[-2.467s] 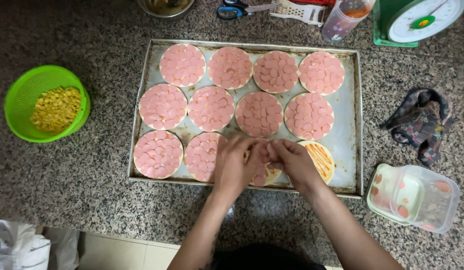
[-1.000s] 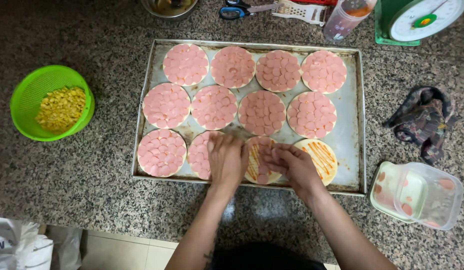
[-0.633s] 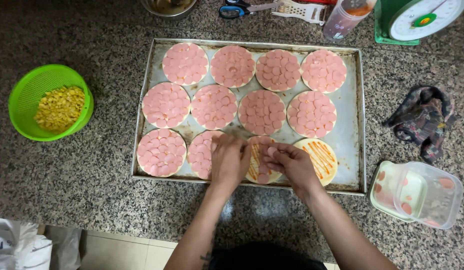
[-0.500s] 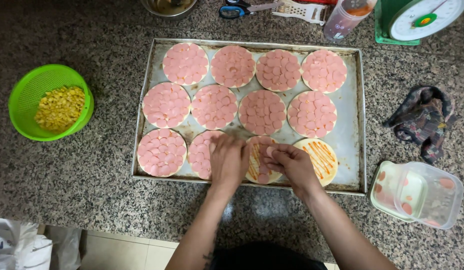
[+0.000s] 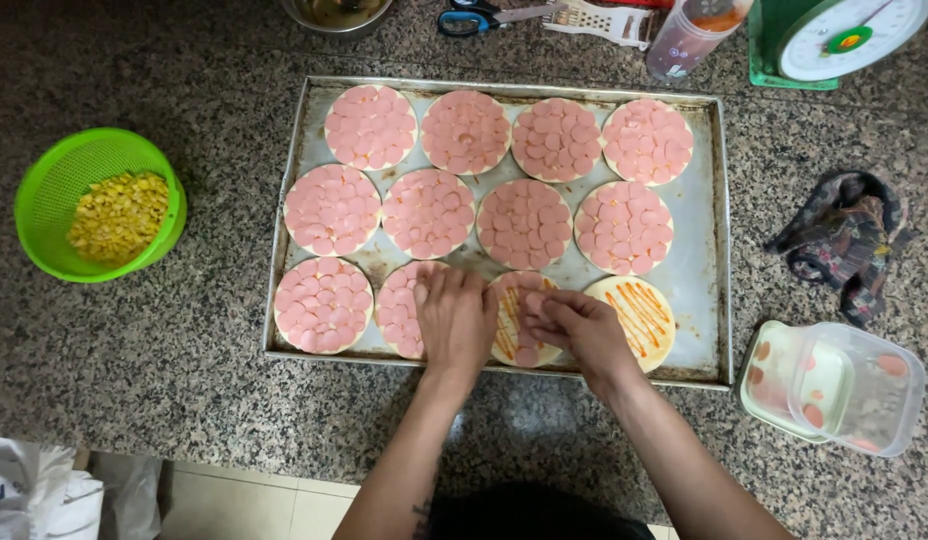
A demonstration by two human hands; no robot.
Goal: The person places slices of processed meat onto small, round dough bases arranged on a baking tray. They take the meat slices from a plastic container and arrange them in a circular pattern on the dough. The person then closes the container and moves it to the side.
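Speckled granite counter (image 5: 134,350) under a metal baking tray (image 5: 699,230) of small round pizza bases. Ten bases fully covered with pink sausage slices; one half-covered base (image 5: 514,325) directly beneath both hands; one sauced, bare base (image 5: 639,315) just right of the right hand (image 5: 574,330). Left hand (image 5: 456,318) flat, fingers together, pressing slices down. Right hand curled, fingertips pinching a slice onto the same base. Nearly finished, judging by the rows.
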